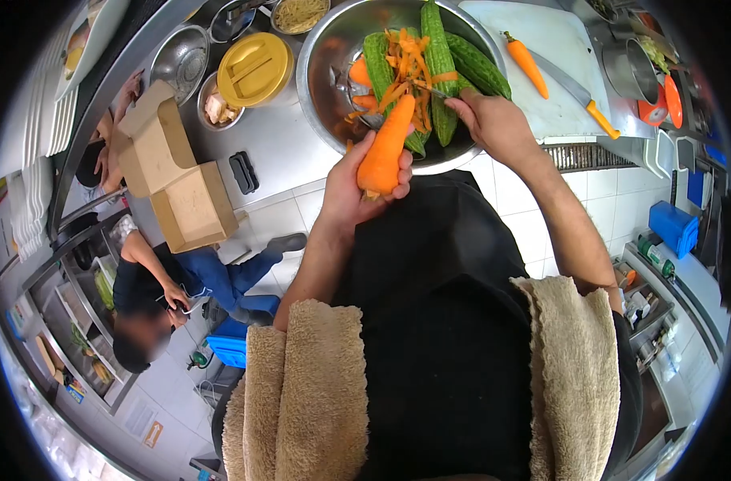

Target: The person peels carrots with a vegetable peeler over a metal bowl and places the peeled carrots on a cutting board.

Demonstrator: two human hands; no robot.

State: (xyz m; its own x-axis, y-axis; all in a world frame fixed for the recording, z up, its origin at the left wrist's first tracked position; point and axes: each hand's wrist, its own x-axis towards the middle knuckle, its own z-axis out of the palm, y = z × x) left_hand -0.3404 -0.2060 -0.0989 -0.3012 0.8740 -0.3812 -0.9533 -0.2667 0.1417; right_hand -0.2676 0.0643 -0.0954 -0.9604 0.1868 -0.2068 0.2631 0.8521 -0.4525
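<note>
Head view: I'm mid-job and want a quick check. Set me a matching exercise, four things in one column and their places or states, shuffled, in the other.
Things
1. Left hand
2. Knife
3. Cardboard box
4. Green gourds

Places or states
A. Standing open
B. Inside the metal bowl
C. Gripping a carrot
D. Blade resting on the white board

Right pairs: 1-C, 2-D, 3-A, 4-B

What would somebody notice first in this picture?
Probably the big bright carrot in the left hand, by the metal bowl. Next, orange peelings on long green vegetables in that bowl. On the white board, another carrot lies beside a yellow-handled knife.
</note>
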